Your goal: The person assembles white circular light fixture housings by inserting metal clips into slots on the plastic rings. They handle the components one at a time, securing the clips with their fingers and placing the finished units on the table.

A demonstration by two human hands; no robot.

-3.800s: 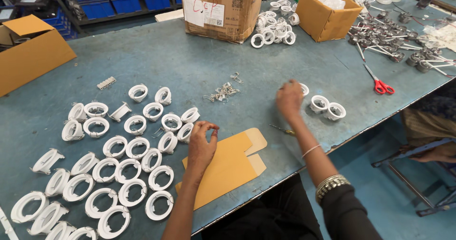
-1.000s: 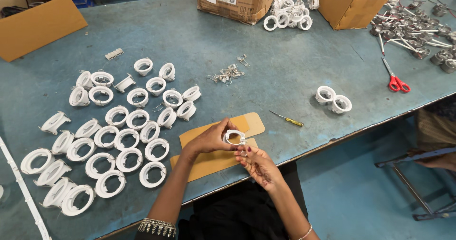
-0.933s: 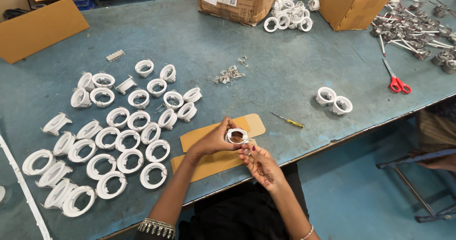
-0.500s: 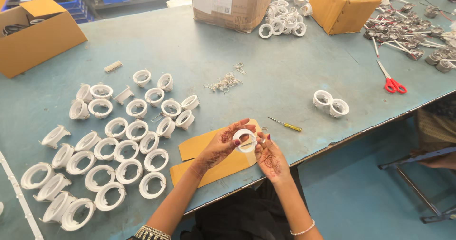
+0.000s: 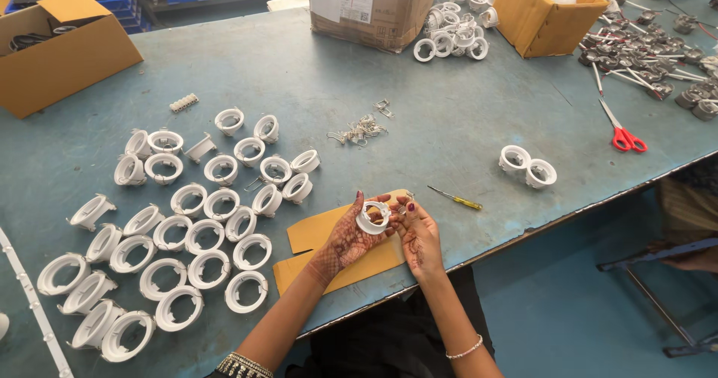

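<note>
Now | both hands grip white ring | opening faces up

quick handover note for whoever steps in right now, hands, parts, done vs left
Left hand holds one white ring housing over the flat cardboard piece. Right hand pinches a small metal clip at the ring's edge.
Loose clips lie mid-table; a small screwdriver is just right of the hands.
A large batch of white rings lies to the left, two rings to the right. Which lot is finished cannot be told.
</note>
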